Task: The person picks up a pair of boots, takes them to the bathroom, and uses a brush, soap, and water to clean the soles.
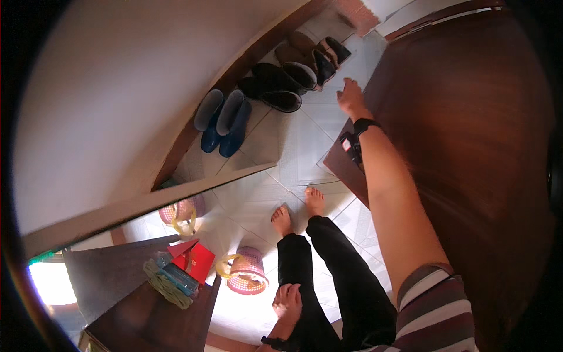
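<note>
My right hand [351, 97] is stretched forward over the tiled floor with fingers partly curled, holding nothing that I can see. Just past it stand brown boots with dark openings [324, 66]. A black wristband sits on that wrist, and beside the forearm is a black door handle [350, 147] on a dark brown wooden door [466, 114]. My left hand [288, 303] hangs low by my left trouser leg, its fingers curled; whether anything lies in it is hidden. Nearest to it is a pink perforated basket [247, 270] with a yellow bag at its rim.
Along the wall stand blue boots [234, 125] and black boots [281, 86]. At lower left, a dark wooden cabinet top [154, 323] bears red envelopes [200, 262], a blue plastic packet [178, 277] and a folded green cloth [165, 288]. A mirror [127, 246] reflects the basket.
</note>
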